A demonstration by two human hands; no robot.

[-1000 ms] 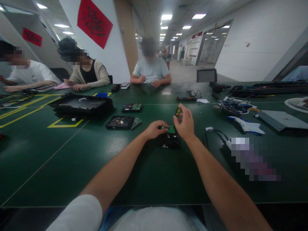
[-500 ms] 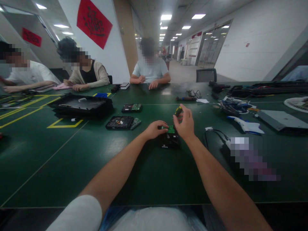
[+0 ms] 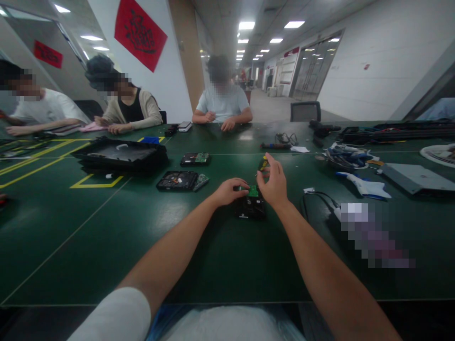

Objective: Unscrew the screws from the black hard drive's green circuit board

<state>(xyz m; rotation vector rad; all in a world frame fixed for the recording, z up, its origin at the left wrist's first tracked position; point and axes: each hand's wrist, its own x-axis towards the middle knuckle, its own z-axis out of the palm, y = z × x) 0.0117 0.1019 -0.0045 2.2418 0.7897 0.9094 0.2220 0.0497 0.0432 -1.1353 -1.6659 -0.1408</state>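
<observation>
A small black hard drive [image 3: 250,207] lies flat on the dark green surface [image 3: 199,255], straight ahead of the person and within easy reach of both forearms. A green circuit board [image 3: 253,191] is seen on its far end, facing up.

The left hand [image 3: 227,191] is laid against the drive's far left corner, fingers curled narrow onto the board's edge; the drive is judged to be pinned so it cannot slide or spin. The right hand [image 3: 275,182] is raised just above the same end. A screwdriver with a yellow-and-black handle [image 3: 262,164] is pinched between thumb and fingertips, held near upright with the tip pointing down at the board. A light fingertip grip suits twirling a small driver rather than pushing hard. Whether the tip is seated in a screw cannot be told; it is hidden by the hand.

To the left, well apart, a second drive with an exposed board [image 3: 181,180] and a third one [image 3: 195,158] lie flat. A large black chassis [image 3: 121,155] sits beyond them. On the right, a black cable [image 3: 318,199] curls near the right wrist. Three other people are seated along the far and left sides, their hands on their own work.
</observation>
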